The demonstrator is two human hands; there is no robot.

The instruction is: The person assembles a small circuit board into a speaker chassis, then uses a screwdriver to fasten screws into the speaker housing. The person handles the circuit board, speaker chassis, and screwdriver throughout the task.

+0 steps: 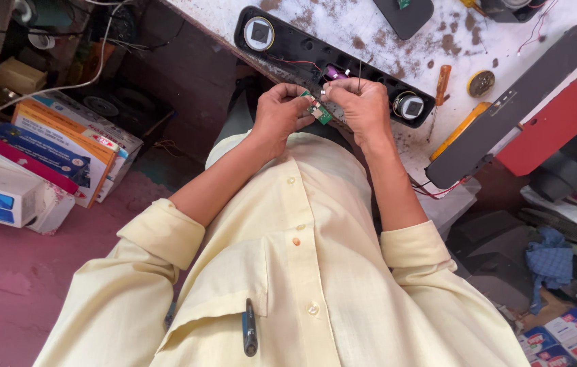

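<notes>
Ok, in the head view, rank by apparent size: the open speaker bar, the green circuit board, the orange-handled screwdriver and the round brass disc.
1. Speaker bar, far the largest.
2. Screwdriver.
3. Disc and circuit board: too close to rank; fingers hide part of the board, which also sits nearer the camera.

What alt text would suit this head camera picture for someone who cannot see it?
Two hands, left hand and right hand, hold a small green circuit board over an opened black speaker bar on a stained white bench. The person wears a pale yellow shirt.
</notes>
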